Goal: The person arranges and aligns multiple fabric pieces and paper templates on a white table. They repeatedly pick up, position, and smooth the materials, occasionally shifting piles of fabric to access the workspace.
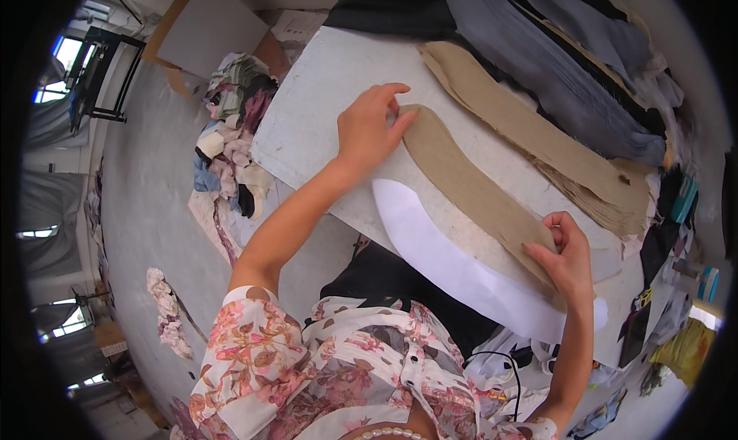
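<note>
Left hand (369, 128) presses flat, fingers together, on the far end of the tan strip (469, 186); right hand (565, 255) pinches its near end. Strip's long axis runs diagonally across the table (307, 117), spanning both hands.

A long, curved strip of tan, coarse-woven fabric (469, 186) lies flat on the worktop (307, 125), running diagonally from upper left to lower right. Its rounded upper end sits under the fingertips of the left hand (369, 128); its lower end is pinched by the right hand (565, 255). Its lower edge lies just beside a white curved piece (453, 267) of similar shape.
</note>
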`<state>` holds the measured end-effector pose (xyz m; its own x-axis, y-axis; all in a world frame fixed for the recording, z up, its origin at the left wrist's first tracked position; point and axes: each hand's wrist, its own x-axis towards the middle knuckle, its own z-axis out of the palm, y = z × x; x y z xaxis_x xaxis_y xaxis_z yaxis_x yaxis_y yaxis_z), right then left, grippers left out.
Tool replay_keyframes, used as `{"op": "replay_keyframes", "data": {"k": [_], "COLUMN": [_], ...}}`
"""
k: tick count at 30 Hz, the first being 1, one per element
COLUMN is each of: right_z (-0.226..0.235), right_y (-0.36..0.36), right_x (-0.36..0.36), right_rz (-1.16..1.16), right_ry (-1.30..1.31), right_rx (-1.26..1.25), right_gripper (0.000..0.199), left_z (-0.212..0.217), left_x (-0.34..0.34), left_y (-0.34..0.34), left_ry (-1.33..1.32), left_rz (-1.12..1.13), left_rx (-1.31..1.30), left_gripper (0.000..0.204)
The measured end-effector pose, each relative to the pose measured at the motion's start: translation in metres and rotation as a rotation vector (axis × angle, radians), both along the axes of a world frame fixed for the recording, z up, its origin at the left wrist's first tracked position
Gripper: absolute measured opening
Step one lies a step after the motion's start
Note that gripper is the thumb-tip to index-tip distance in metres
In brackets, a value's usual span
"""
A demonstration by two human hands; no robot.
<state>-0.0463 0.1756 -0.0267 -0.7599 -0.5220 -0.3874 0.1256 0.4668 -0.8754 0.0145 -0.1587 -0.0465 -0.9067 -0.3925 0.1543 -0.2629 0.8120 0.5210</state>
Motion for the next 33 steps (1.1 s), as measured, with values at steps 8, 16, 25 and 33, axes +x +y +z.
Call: {"op": "replay_keyframes", "data": {"k": [8, 16, 25, 33], "right_z": [-0.001, -0.003, -0.002, -0.012], "right_y": [0.002, -0.002, 0.002, -0.001], "right_x": [-0.002, -0.002, -0.004, -0.005], "right_rz": [-0.012, -0.035, -0.056, -0.038], "right_ry": [0.056, 0.150, 0.215, 0.333], "right_rx": [0.029, 0.086, 0.126, 0.257], "right_gripper": [0.032, 0.030, 0.032, 0.034], "left_z": [-0.005, 0.000, -0.005, 0.012], "left_x": [0.010, 0.009, 0.013, 0.013], "left_y": [-0.008, 0.000, 0.012, 0.029], "left_ry": [-0.222, -0.178, -0.260, -0.209], "left_rz": [-0.819, -0.872, -0.982, -0.977], "left_rx": [-0.227, -0.241, -0.244, -0.358], "left_gripper": [0.054, 0.081, 0.090, 0.085]}}
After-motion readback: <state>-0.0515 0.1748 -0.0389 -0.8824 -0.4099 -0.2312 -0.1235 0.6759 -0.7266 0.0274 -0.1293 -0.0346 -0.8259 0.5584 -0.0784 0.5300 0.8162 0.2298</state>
